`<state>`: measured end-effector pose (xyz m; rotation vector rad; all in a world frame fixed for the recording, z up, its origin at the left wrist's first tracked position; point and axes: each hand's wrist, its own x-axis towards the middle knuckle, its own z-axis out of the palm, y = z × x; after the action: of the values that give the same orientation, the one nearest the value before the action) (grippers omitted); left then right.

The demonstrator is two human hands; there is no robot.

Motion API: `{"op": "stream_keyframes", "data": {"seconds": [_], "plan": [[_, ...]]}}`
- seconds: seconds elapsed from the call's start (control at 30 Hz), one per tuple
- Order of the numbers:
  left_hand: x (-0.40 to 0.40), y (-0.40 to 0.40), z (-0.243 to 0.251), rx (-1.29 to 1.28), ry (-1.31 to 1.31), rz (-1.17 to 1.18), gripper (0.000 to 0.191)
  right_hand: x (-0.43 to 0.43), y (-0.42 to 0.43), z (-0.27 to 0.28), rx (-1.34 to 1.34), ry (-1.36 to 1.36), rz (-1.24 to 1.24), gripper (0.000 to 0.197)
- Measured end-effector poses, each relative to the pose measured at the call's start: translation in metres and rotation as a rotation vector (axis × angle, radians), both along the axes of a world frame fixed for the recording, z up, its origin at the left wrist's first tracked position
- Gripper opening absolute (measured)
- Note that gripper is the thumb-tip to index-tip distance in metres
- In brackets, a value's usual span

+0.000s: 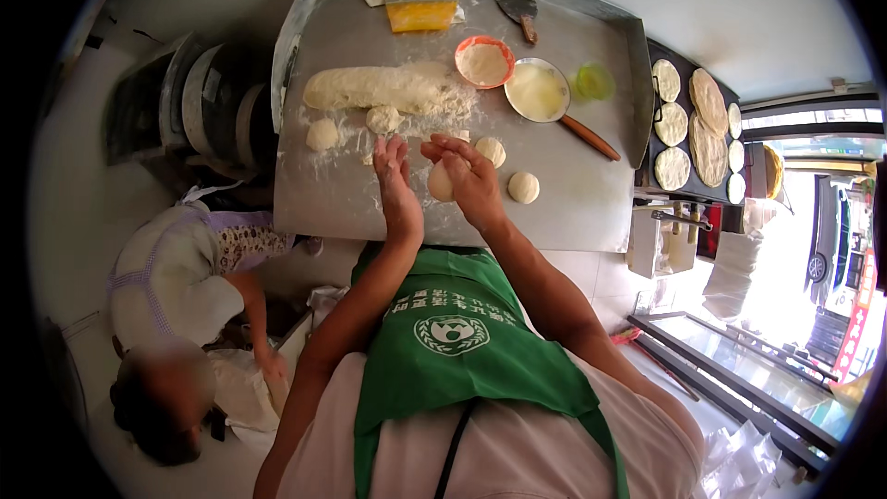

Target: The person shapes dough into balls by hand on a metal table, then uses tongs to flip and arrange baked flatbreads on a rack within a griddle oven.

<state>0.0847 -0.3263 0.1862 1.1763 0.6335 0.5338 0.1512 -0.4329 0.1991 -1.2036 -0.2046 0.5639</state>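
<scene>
My right hand (472,180) curls around a pale, smooth dough ball (441,184) above the front half of the metal worktable (575,201). Held edge-on to its left, my left hand (398,187) has straight, floury fingers and nothing in it. Just beyond those fingertips lies a rough dough piece (383,120). A floured dough log (374,89) stretches across behind it. One dough ball (322,134) rests at the left. Two more, a nearer dough ball (524,188) and a farther dough ball (491,152), sit right of my right hand.
Behind the dough stand a red-rimmed bowl of flour (484,64), a wooden-handled pan (538,91) and a green cup (594,81). A scraper (520,10) and yellow-handled dough cutter (423,15) lie farther back. Flatbreads cover a griddle (682,62) at right. Another person (173,277) bends down at left.
</scene>
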Motion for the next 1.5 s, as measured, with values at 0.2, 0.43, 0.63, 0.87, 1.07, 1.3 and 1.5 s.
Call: {"op": "stream_keyframes", "data": {"seconds": [0.2, 0.43, 0.63, 0.87, 1.07, 1.3, 1.5], "plan": [[0.016, -0.026, 0.006, -0.569, 0.129, 0.017, 0.056, -0.001, 0.001, 0.006, 0.259, 0.343, 0.050, 0.033], [0.014, -0.028, -0.001, -0.642, 0.166, -0.052, 0.061, 0.012, 0.010, 0.011, 0.107, 0.357, -0.184, 0.023], [0.019, -0.022, 0.023, -0.630, 0.177, -0.213, 0.062, 0.000, -0.004, 0.015, -0.242, -0.466, -0.092, 0.093], [0.024, 0.001, 0.021, -0.640, 0.300, -0.449, 0.065, 0.014, -0.010, 0.024, -0.186, -0.290, 0.179, 0.061], [0.033, -0.009, -0.013, -0.660, 0.326, -0.146, 0.054, 0.009, 0.009, 0.019, 0.089, 0.212, -0.062, 0.031], [0.026, -0.025, -0.017, -0.296, 0.188, 0.051, 0.052, 0.000, 0.018, 0.031, 0.013, 0.183, -0.254, 0.039], [0.038, 0.020, 0.011, -0.610, 0.535, -0.670, 0.057, 0.000, 0.009, 0.034, 0.002, -0.072, -0.102, 0.050]]}}
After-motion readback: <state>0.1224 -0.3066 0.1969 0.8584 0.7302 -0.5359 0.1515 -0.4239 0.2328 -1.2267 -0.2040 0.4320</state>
